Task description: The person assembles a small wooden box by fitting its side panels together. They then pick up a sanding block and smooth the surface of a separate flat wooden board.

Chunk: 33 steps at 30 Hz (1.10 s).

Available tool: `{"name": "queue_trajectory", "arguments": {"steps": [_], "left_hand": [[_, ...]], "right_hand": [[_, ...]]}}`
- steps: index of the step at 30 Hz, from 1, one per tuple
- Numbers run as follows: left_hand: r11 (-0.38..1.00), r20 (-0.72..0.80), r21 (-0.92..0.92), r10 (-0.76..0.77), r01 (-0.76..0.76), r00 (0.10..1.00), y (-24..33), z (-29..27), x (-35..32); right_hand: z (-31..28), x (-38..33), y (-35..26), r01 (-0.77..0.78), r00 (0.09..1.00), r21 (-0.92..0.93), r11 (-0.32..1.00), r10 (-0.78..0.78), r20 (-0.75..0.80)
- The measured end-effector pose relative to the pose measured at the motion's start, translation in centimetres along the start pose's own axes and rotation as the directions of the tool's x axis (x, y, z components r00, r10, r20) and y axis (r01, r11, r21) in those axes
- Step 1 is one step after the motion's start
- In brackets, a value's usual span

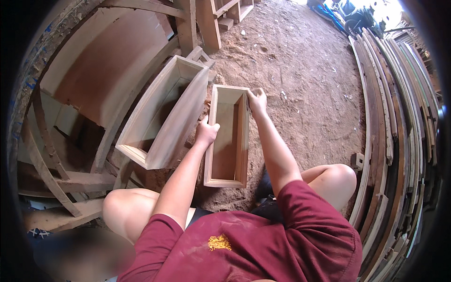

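A long open wooden box lies on the dirt floor between my knees, its reddish bottom panel showing. My left hand grips its left wall near the middle. My right hand holds the far right corner of its rim. Just to the left, a second, paler wooden box of similar shape leans at an angle, touching nothing I hold.
Stacked planks and door frames line the right side. A small wood block lies by my right knee. Wooden frames and a plywood panel stand at the left. Sawdust-covered ground stretches ahead.
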<state>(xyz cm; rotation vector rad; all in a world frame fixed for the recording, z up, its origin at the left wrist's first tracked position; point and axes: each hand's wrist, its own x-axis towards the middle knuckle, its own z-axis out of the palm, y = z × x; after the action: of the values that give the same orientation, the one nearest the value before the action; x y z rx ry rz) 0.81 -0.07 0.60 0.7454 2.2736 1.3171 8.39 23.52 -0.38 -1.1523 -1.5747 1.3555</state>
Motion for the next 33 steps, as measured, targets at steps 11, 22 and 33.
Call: {"name": "queue_trajectory", "arguments": {"steps": [11, 22, 33], "left_hand": [[0.989, -0.007, -0.124, 0.08, -0.081, 0.997, 1.6, -0.5, -0.6], [0.99, 0.108, -0.136, -0.015, 0.03, 0.994, 3.0, -0.6, -0.4], [0.985, -0.03, -0.141, 0.093, -0.096, 0.995, 1.5, 0.1, -0.1]], "right_hand": [[1.0, 3.3, 0.3, 0.048, 0.995, -0.049, 0.998, -0.052, -0.081], [0.7, 4.5, 0.2, -0.05, 0.995, -0.16, 0.986, 0.034, -0.099], [1.4, 1.8, -1.0, -0.121, 0.988, -0.189, 0.974, 0.099, -0.122]]}}
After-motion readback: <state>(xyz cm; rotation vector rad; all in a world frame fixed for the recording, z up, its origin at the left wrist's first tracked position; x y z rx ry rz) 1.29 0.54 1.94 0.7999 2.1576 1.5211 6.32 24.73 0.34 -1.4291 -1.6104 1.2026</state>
